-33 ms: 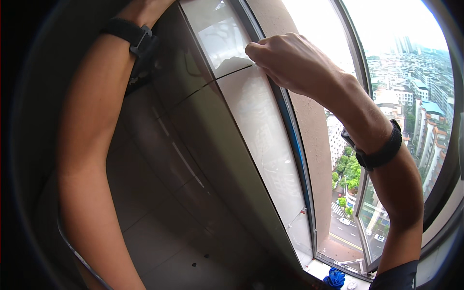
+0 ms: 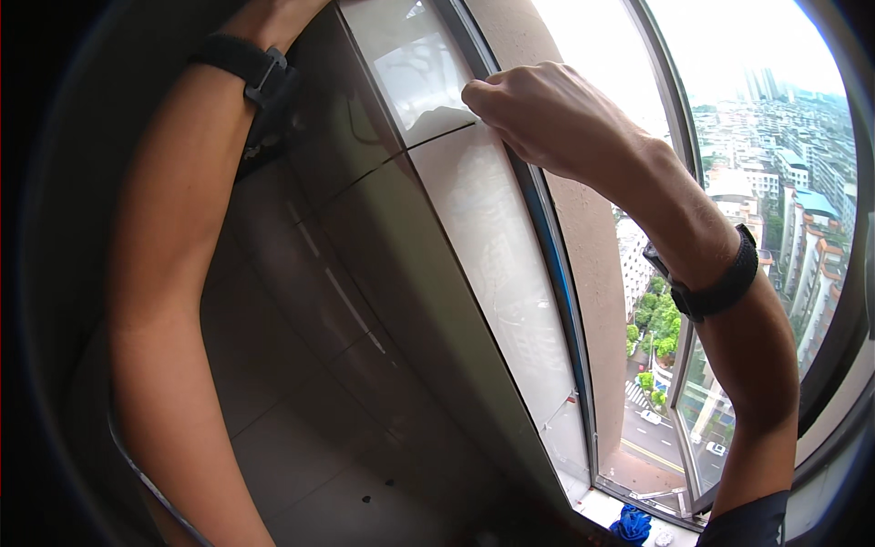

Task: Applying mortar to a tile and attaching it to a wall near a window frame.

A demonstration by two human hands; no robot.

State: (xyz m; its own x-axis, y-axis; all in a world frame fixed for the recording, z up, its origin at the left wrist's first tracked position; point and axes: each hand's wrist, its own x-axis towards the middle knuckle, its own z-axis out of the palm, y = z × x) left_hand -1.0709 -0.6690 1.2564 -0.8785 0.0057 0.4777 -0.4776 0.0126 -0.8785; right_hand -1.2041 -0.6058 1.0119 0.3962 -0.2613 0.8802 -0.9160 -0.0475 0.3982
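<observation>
My right hand [image 2: 538, 114] is closed, its fingers curled and pressed together beside the dark window frame [image 2: 547, 242]. Its fingertips meet the edge of the white glossy tiles [image 2: 488, 246], close to a dark joint line [image 2: 442, 135] between two of them. Whatever lies between those fingers is hidden from view. My left hand [image 2: 290, 13] reaches up to the top edge of the picture near the tiled corner, and its fingers are cut off. A black strap [image 2: 239, 62] circles my left wrist, and another black strap [image 2: 725, 283] circles the right.
Dark tiled wall [image 2: 355, 301] fills the middle and left. To the right, a window sash [image 2: 702, 428] stands open above a street and buildings far below. A crumpled blue thing [image 2: 631, 526] lies on the white sill at the bottom. A beige outer wall [image 2: 588, 301] borders the opening.
</observation>
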